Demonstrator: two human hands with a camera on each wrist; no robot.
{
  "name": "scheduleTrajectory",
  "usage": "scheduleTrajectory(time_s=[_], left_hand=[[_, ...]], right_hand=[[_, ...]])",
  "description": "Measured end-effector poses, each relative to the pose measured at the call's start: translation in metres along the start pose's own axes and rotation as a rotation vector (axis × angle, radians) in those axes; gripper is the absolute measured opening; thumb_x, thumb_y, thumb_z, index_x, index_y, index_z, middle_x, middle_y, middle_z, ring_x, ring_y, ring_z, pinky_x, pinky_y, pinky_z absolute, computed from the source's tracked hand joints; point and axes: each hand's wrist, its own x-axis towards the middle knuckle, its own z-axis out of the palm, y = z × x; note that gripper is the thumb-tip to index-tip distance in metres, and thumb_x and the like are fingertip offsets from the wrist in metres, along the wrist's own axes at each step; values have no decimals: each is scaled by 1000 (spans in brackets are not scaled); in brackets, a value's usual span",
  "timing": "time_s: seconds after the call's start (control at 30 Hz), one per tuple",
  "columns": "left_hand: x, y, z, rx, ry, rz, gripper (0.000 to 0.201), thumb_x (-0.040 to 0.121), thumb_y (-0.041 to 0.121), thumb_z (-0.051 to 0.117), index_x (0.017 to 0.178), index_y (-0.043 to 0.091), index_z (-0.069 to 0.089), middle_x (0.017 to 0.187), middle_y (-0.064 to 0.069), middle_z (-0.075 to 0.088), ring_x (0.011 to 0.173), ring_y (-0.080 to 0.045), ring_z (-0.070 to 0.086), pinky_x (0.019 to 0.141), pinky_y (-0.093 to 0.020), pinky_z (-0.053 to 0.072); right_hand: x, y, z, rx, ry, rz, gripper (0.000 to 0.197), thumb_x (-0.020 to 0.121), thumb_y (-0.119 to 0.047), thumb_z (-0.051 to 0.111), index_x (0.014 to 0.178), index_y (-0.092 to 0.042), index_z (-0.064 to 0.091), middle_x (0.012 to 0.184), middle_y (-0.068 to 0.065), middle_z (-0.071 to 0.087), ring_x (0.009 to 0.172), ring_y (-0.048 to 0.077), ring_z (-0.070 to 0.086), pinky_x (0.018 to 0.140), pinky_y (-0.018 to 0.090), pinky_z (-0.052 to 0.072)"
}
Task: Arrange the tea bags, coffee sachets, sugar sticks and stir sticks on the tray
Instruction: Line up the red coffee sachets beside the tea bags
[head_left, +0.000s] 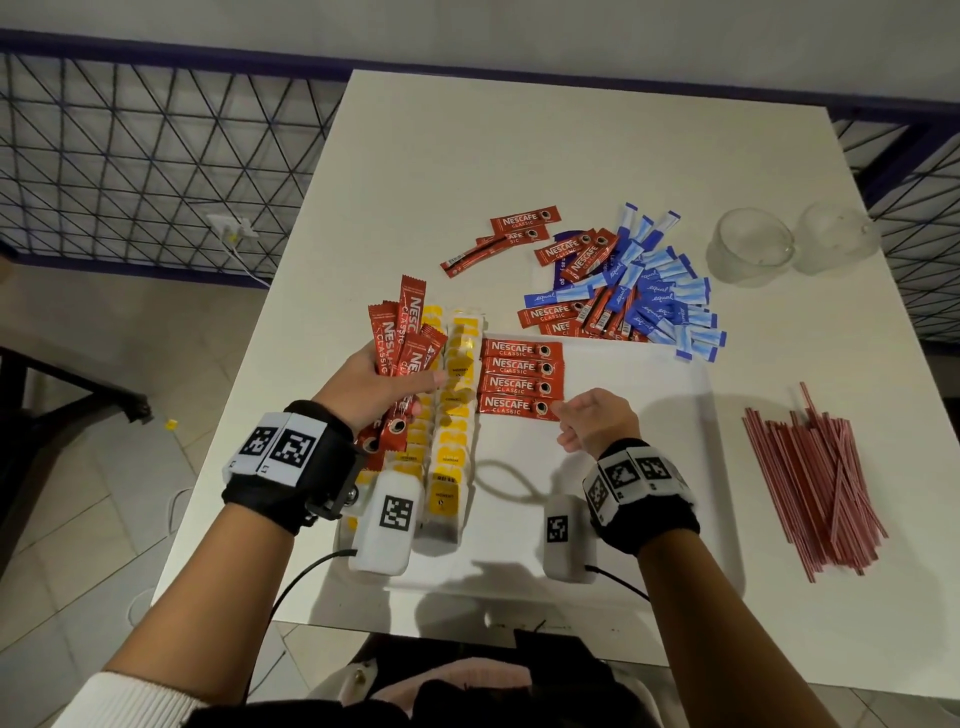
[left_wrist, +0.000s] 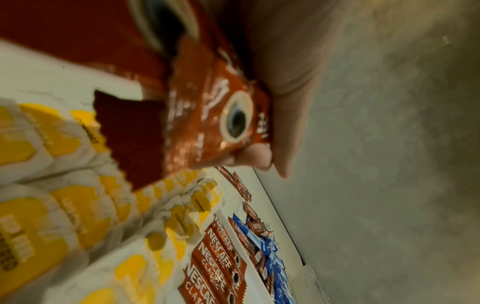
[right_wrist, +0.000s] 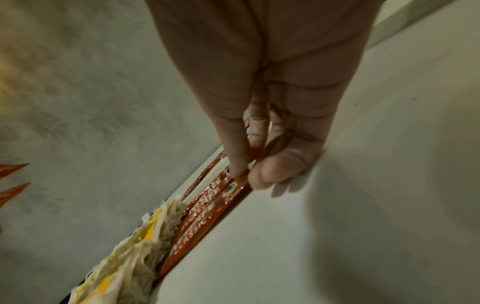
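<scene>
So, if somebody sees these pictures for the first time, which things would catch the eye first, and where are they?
Probably the fan of red coffee sachets gripped in the left hand, above the yellow tea bags on the tray. Next, the four coffee sachets lying in a neat column on the tray, with the right hand at the nearest one. Behind the tray lies a mixed red and blue heap.

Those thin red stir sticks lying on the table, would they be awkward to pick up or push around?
Probably fiddly. The stir sticks look thin and light, lying loose and crisscrossed on the bare table, so a push would likely scatter or roll them. Gathering a bunch at once seems easier than pinching single ones.
</scene>
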Motion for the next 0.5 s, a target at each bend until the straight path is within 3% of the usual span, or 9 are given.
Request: scheduleTrajectory(time_s=[0.13, 0.3, 0.4, 0.5], left_hand=[[-3, 0, 4, 1, -51, 19, 18, 78, 18, 71, 89, 22, 57, 62, 8, 63, 45, -3, 57, 51, -16, 49], [-7, -1, 23, 25, -153, 36, 19, 77, 13, 72, 90, 20, 60, 60, 9, 68, 50, -4, 61, 55, -17, 51], [-13, 0, 40, 59, -275, 55, 19, 78, 8, 71, 88, 20, 61, 57, 9, 67, 47, -3, 59, 52, -15, 50], [-17, -4, 52, 52, -353, 71, 13, 81, 6, 66, 86, 17, 63, 64, 6, 68, 48, -4, 60, 54, -16, 51]], right_hand=[[-10, -5, -6, 96, -9, -129, 25, 87, -32, 61, 86, -8, 53, 63, 1, 58, 52, 12, 53, 55, 21, 44], [-42, -33, -8, 308, -206, -294, 18, 86, -29, 61, 89, -13, 57, 69, 3, 57, 55, 12, 52, 54, 21, 45], [-54, -37, -5, 239, -238, -392, 22, 85, -24, 64, 102, -10, 60, 72, -1, 58, 58, 10, 54, 55, 19, 47], [-59, -29, -7, 207, -227, -436, 16, 86, -14, 62, 99, -4, 60, 69, 0, 57, 56, 8, 54, 55, 17, 47]])
